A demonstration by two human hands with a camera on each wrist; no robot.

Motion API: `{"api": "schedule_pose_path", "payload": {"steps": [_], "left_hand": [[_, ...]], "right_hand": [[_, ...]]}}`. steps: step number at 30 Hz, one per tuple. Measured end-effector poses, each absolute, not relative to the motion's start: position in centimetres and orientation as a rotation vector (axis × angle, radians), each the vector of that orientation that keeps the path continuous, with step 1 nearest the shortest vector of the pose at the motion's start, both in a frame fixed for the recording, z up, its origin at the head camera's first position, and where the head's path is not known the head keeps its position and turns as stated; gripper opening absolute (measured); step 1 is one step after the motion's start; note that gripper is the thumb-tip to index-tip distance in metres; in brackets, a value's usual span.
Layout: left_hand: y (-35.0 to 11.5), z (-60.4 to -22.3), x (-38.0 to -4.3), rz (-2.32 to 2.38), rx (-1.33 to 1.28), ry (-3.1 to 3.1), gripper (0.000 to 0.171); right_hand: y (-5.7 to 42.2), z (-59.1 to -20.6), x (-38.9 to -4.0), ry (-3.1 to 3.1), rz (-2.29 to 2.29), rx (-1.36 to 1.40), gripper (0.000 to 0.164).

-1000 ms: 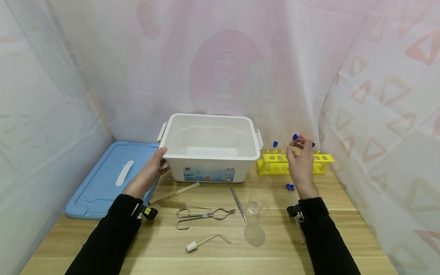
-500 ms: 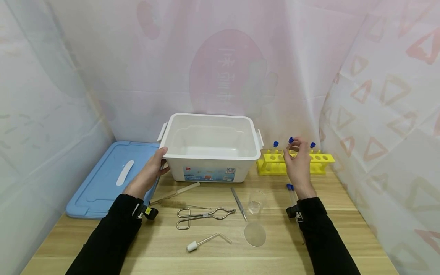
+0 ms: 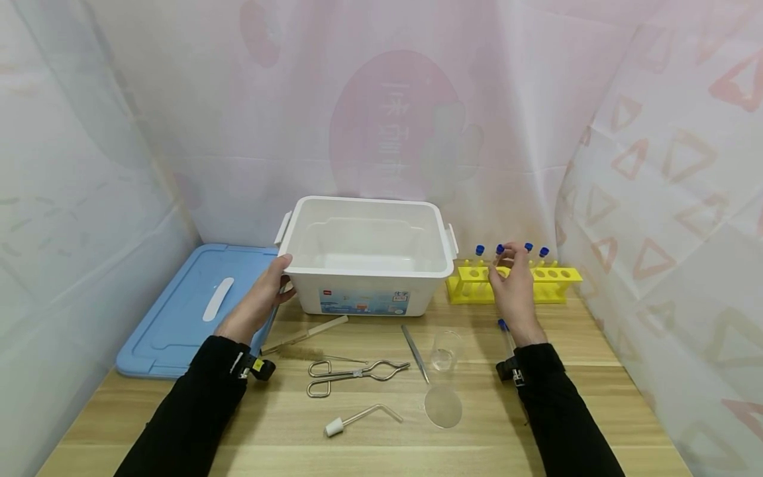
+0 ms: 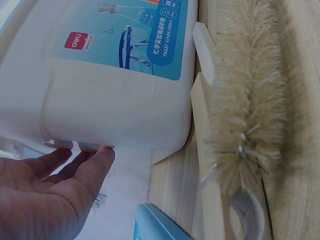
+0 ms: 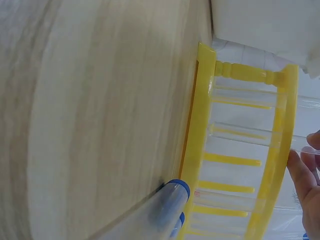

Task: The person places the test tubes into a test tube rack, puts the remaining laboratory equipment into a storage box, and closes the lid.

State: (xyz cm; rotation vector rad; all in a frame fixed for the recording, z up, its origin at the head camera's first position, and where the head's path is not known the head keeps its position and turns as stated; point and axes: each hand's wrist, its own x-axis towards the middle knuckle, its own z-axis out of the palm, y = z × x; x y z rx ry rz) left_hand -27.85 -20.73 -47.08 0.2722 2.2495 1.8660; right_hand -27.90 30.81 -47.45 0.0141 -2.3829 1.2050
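Observation:
My left hand point(image 3: 262, 295) holds the left front corner of a white plastic storage box point(image 3: 363, 285). In the left wrist view, its fingers lie against the box's side by the handle. My right hand point(image 3: 515, 291) pinches a clear test tube point(image 5: 245, 134) with a blue cap near its top. That tube stands through a hole of the yellow test tube rack point(image 3: 554, 291). Several other blue-capped tubes stand in the same rack, some partly hidden by the hand. Below my right wrist, loose test tubes point(image 5: 150, 210) lie on the table.
A blue lid point(image 3: 173, 318) lies left of the box. In front are a test tube holder point(image 3: 312, 331), a bottle brush point(image 3: 301, 354), crucible tongs point(image 3: 357, 373), tweezers point(image 3: 414, 354), a beaker point(image 3: 444, 351), a round glass disc point(image 3: 443, 406) and a bent glass tube with stopper point(image 3: 360, 419).
My right hand has moved left and slightly down, bringing the test tube from above the rack down into a hole. My left hand has stayed at the box.

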Motion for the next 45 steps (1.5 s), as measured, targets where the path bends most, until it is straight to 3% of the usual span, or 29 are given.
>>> {"api": "schedule_pose_path", "payload": {"steps": [18, 39, 45], "left_hand": [[-20.8, -46.9, -27.7, 1.861, 0.272, 2.248, 0.087], [-20.9, -47.1, -27.8, 1.86, 0.285, 2.249, 0.087], [-20.8, -47.0, -27.8, 1.861, 0.292, 2.247, 0.086]], "right_hand": [[31.0, -46.8, -27.7, -2.464, 1.192, 0.019, 0.053], [32.9, -43.6, -24.5, -2.754, 1.06, 0.1, 0.071], [33.1, -43.2, -23.4, -2.847, 0.965, 0.154, 0.065]]}}
